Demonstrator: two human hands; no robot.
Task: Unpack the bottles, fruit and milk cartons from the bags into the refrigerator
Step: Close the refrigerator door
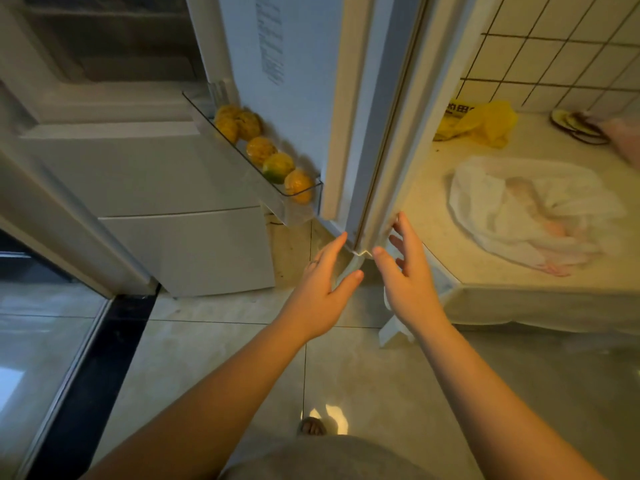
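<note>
- Your left hand (320, 289) and right hand (408, 282), both released, flank the bottom corner of the white refrigerator door (301, 98).
- Slamming it could spill the round orange fruit (270, 157) from its clear plastic shelf (277, 202).

A home kitchen: open refrigerator (214, 174), tiled wall (554, 53), counter (485, 265) beside it, tiled floor (221, 348)

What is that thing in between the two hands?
In the head view, the bottom corner of the open refrigerator door lies between the left hand and the right hand.
</note>
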